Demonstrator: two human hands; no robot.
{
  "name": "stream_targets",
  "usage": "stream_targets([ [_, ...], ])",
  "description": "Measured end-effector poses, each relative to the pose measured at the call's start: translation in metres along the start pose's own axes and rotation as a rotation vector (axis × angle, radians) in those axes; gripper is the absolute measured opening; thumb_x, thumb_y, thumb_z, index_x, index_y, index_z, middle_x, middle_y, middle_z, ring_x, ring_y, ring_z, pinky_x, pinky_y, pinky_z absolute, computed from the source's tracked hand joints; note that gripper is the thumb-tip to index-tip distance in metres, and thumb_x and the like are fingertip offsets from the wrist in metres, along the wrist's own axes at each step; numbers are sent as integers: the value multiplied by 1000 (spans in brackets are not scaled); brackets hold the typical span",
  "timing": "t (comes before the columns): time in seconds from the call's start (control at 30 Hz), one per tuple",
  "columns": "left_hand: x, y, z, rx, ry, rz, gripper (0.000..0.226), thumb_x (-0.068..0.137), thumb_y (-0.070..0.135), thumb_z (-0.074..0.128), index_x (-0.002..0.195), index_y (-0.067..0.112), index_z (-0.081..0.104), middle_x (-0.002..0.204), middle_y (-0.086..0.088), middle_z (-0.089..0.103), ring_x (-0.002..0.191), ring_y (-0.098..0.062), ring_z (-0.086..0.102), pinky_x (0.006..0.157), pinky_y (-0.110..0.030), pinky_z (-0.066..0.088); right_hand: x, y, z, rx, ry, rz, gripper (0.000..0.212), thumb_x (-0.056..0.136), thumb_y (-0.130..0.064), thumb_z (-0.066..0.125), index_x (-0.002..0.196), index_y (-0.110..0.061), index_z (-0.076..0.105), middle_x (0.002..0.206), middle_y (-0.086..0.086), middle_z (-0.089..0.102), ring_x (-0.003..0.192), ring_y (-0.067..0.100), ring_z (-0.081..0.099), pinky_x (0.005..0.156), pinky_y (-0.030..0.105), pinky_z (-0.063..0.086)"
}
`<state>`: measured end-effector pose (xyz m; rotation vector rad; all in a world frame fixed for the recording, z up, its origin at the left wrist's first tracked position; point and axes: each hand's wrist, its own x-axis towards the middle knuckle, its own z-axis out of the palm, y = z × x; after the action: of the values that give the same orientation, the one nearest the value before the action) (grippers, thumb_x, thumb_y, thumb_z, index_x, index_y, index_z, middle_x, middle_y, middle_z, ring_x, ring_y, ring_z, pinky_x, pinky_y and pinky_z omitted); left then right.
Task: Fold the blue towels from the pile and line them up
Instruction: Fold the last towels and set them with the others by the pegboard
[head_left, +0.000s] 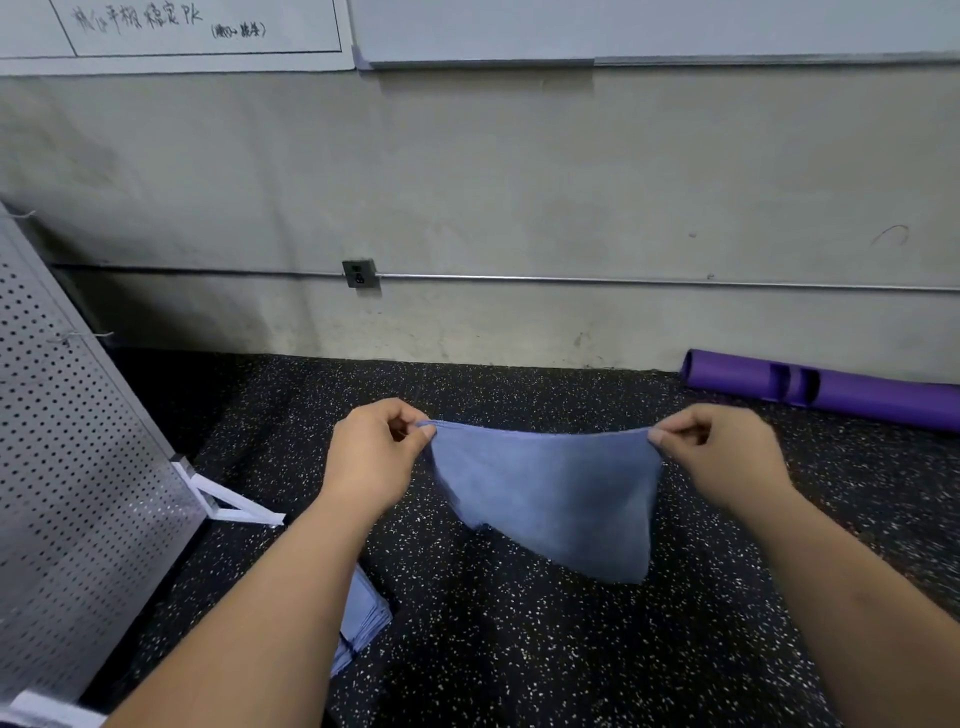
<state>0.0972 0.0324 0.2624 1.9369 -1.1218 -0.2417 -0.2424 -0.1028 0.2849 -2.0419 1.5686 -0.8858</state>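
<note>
**One towel in the air, no row yet in view**

Below your fingers (422, 435) lay the floor (519, 649), black rubber flecked with white, and the part that showed carried no row of folded towels. Left of your fingers stood a perforated metal panel (78, 493), grey and stiff. Far to their right lay a smooth purple roll (857, 395).

Between your fingers hung the blue towel (545, 493), soft, matte and limp. Its top edge was stretched nearly straight with a slight sag, and the rest dropped to an uneven point clear of the floor. I judge that its folding had barely begun.

Below and left of your fingers, partly under your left forearm, sat the pile (366, 613), thin blue layers with stacked edges. I couldn't tell whether those were folded.

Your left hand (371, 457) and right hand (722, 457) each pinched a top corner, fingers curled tight on the cloth.
</note>
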Motion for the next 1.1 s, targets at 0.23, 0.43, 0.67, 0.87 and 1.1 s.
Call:
stream_targets([
  [0.23, -1, 0, -1, -13, 29, 18, 16, 92, 26, 82, 80, 33, 74, 77, 13, 72, 76, -7, 67, 65, -25, 47, -2, -3, 2, -63, -78, -40, 11, 96, -32, 76, 88, -35, 70, 86, -11, 72, 75, 7, 65, 60, 24, 46],
  [0.43, -1, 3, 0, 2, 41, 20, 13, 92, 25, 81, 83, 30, 75, 78, 15, 72, 75, -2, 64, 65, -19, 44, 2, -5, 0, 44, 25, -42, 10, 97, -30, 74, 89, -33, 69, 86, -9, 71, 78, 7, 63, 63, 23, 43],
  [0.67, 2, -1, 2, -19, 49, 16, 12, 96, 26, 76, 86, 31, 71, 83, 14, 72, 81, -4, 66, 70, -24, 46, 2, 1, 5, 139, -9, -47, 11, 103, -29, 64, 92, -31, 62, 69, -4, 64, 67, 15, 57, 61, 32, 39],
  [0.87, 6, -6, 6, -98, 63, -3, 9, 102, 27, 67, 96, 30, 62, 91, 13, 73, 87, -11, 67, 76, -32, 46, 0, -2, 4, 223, -75, -126, 12, 102, -22, 68, 104, -34, 66, 77, -5, 71, 74, 15, 63, 70, 33, 50],
  [1.1, 6, -4, 3, -169, 86, -18, 5, 101, 29, 70, 96, 29, 70, 90, 13, 76, 83, -8, 69, 73, -30, 48, 3, 3, 5, 121, -69, -85, 11, 101, -26, 69, 96, -36, 72, 82, -9, 74, 69, 14, 64, 61, 29, 44],
])
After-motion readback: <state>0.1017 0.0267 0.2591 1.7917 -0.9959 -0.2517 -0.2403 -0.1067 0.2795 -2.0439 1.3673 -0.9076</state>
